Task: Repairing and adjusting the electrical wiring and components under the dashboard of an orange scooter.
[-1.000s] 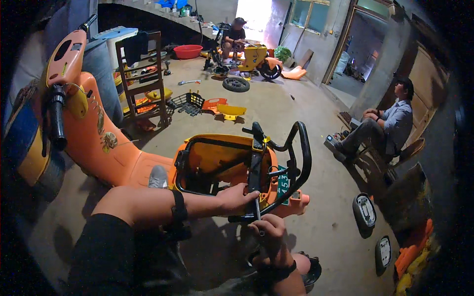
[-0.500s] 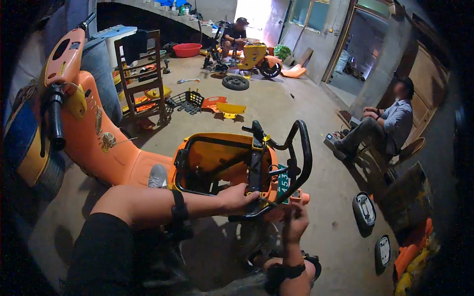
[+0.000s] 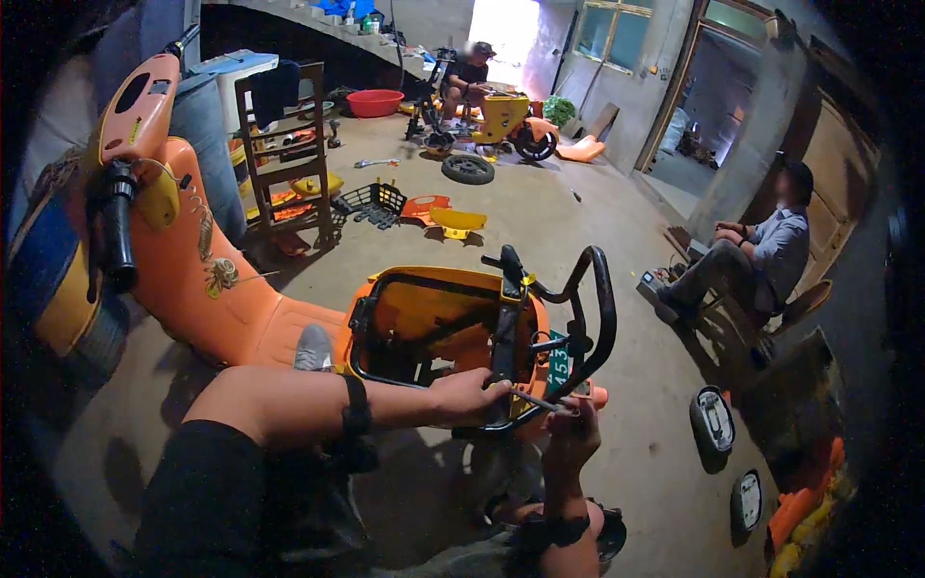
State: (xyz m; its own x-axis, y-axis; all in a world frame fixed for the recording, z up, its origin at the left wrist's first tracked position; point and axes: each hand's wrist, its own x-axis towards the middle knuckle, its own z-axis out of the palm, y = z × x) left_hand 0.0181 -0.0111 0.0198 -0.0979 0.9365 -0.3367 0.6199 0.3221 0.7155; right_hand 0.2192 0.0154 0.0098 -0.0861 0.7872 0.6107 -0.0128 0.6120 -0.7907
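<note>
An orange electric scooter [image 3: 255,318] stands before me, its seat off and the black-rimmed opening [image 3: 424,332] under it exposed. My left hand [image 3: 467,395] rests at the near rear edge of this opening, fingers closed by the black frame; what they pinch is hidden. From its fingertips a thin metal rod-like tool [image 3: 535,399] runs to my right hand [image 3: 573,429], which is closed around the tool's other end. The exact kind of tool does not show. Above my right hand curves the black rear grab rail [image 3: 605,318], beside a green plate [image 3: 558,368].
Two white-and-black oval parts [image 3: 713,419] lie on the right floor. One person [image 3: 771,236] sits at right; another [image 3: 468,79] works behind a yellow scooter [image 3: 506,118]. A loose wheel [image 3: 468,170], black basket [image 3: 374,200], wooden rack [image 3: 284,159] and red basin [image 3: 374,102] stand farther off.
The rod-like tool now shows between my hands. My right hand has shifted slightly, and my left fingertips have moved toward the rod's end. The whole view has turned a little.
</note>
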